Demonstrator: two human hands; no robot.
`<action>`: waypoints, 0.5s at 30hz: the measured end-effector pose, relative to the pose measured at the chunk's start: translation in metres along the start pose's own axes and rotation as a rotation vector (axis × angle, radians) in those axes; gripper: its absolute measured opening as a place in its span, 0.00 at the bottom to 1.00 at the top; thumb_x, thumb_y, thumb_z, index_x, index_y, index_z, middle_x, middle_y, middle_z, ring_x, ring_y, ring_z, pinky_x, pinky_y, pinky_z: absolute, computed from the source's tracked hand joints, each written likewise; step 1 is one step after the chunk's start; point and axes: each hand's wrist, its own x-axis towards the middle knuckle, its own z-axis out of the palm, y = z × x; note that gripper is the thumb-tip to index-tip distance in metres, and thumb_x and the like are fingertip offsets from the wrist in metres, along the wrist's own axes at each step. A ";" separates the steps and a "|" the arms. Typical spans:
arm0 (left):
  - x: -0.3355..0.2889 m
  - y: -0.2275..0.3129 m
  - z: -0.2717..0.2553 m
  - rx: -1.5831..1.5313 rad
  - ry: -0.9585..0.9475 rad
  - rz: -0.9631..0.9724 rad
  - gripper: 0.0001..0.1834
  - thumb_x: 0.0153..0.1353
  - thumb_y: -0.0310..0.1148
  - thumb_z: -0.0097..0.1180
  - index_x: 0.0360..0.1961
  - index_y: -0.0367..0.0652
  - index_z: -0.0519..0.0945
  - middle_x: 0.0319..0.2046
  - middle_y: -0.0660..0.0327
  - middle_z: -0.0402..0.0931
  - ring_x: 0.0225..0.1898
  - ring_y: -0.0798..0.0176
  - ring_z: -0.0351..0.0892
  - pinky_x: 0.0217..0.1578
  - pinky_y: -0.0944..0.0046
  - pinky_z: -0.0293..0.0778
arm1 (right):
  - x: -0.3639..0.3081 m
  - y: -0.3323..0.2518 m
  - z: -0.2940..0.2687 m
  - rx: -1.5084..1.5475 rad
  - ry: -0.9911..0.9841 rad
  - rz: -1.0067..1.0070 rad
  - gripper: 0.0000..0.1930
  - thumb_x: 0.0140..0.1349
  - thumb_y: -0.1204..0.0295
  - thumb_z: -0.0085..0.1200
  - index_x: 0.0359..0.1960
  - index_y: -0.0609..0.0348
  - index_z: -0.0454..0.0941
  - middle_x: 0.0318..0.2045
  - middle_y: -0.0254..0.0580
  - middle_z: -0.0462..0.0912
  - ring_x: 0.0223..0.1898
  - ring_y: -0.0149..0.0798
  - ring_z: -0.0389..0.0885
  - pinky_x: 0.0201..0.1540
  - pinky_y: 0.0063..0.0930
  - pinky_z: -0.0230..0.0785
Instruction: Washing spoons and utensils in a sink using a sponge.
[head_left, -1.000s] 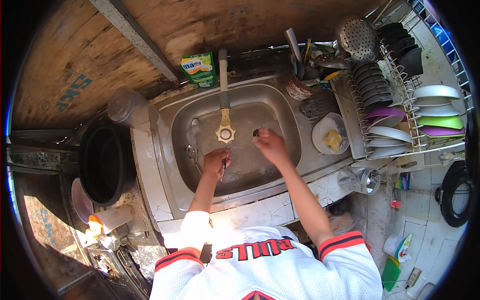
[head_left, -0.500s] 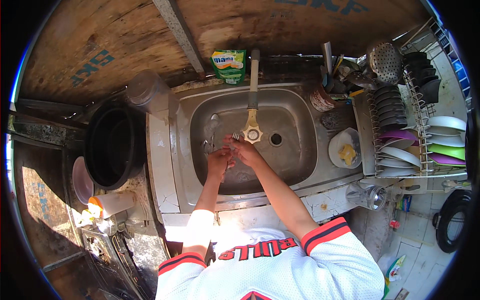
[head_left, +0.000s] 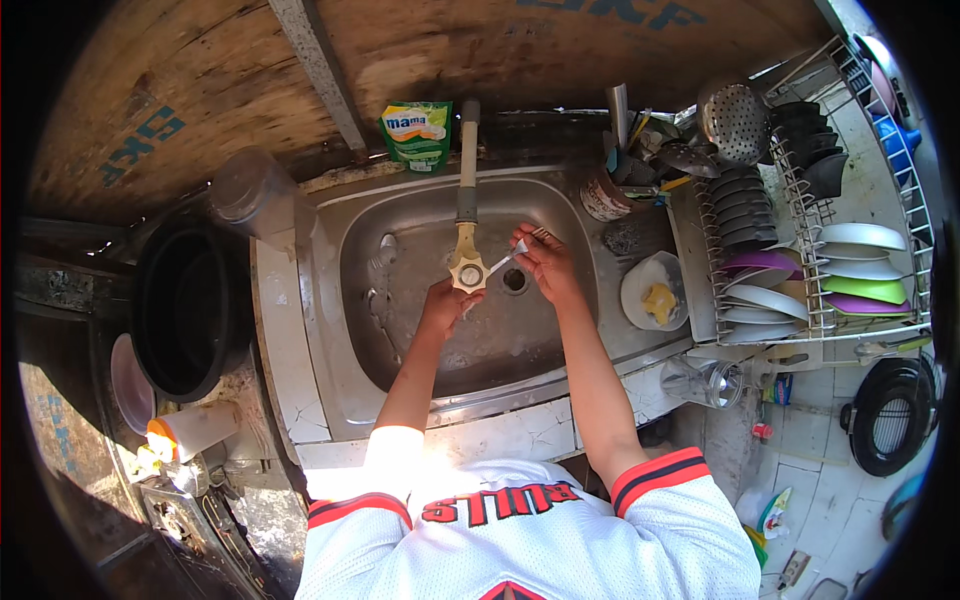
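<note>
Over the metal sink basin (head_left: pixel 415 215), my right hand (head_left: pixel 548 266) is closed around a fork (head_left: pixel 505 258), right of the tap and by the drain hole. The fork's handle slants down-left toward the tap knob; its tines show near my fingertips. My left hand (head_left: pixel 447 306) is below the star-shaped tap knob (head_left: pixel 468 274), fingers curled in and partly hidden by it. Whatever it may hold is not visible. A spoon (head_left: pixel 388 246) and other wet cutlery (head_left: pixel 378 305) lie along the basin's left side.
A green soap pouch (head_left: pixel 416 138) stands behind the sink. To the right are a tub with a yellow sponge (head_left: pixel 657 302), a utensil holder (head_left: pixel 604 198) and a dish rack (head_left: pixel 770 335) of plates and bowls. A black basin (head_left: pixel 185 310) and clear container (head_left: pixel 255 190) stand left.
My hands, close together left of the tap before, have moved apart. The right has gone right with the fork, toward the drain; the left sits under the knob. The view has shifted right.
</note>
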 end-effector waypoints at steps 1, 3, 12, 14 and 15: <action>0.001 -0.003 0.005 0.114 0.043 0.013 0.13 0.52 0.21 0.59 0.41 0.34 0.80 0.33 0.60 0.80 0.32 0.68 0.78 0.35 0.70 0.73 | -0.001 0.003 -0.004 -0.043 0.030 0.004 0.17 0.61 0.69 0.56 0.50 0.60 0.73 0.43 0.37 0.80 0.45 0.34 0.79 0.46 0.28 0.72; 0.003 -0.006 0.013 0.230 0.088 0.023 0.14 0.50 0.19 0.59 0.41 0.34 0.79 0.34 0.61 0.80 0.32 0.69 0.77 0.36 0.70 0.72 | -0.006 0.007 -0.015 -0.085 0.062 0.010 0.17 0.61 0.69 0.56 0.50 0.60 0.73 0.43 0.36 0.80 0.44 0.33 0.79 0.46 0.27 0.72; 0.001 0.001 -0.005 0.206 0.068 0.117 0.16 0.47 0.20 0.64 0.39 0.36 0.80 0.35 0.62 0.80 0.38 0.68 0.77 0.40 0.67 0.72 | -0.014 0.014 -0.014 -0.034 0.166 -0.042 0.17 0.59 0.68 0.59 0.49 0.56 0.73 0.42 0.36 0.80 0.42 0.31 0.80 0.39 0.24 0.72; -0.015 0.008 -0.013 0.322 -0.144 -0.074 0.14 0.53 0.20 0.58 0.42 0.32 0.78 0.35 0.59 0.80 0.36 0.67 0.79 0.42 0.70 0.74 | -0.014 0.025 -0.008 -0.054 0.215 0.051 0.17 0.59 0.69 0.59 0.49 0.55 0.71 0.41 0.35 0.80 0.42 0.31 0.80 0.38 0.25 0.73; -0.025 0.010 -0.016 0.325 -0.137 -0.076 0.14 0.53 0.20 0.58 0.42 0.32 0.78 0.35 0.59 0.80 0.36 0.67 0.79 0.42 0.70 0.74 | -0.016 0.036 -0.001 -0.048 0.213 0.056 0.17 0.59 0.69 0.59 0.49 0.55 0.71 0.41 0.35 0.80 0.42 0.31 0.80 0.38 0.25 0.73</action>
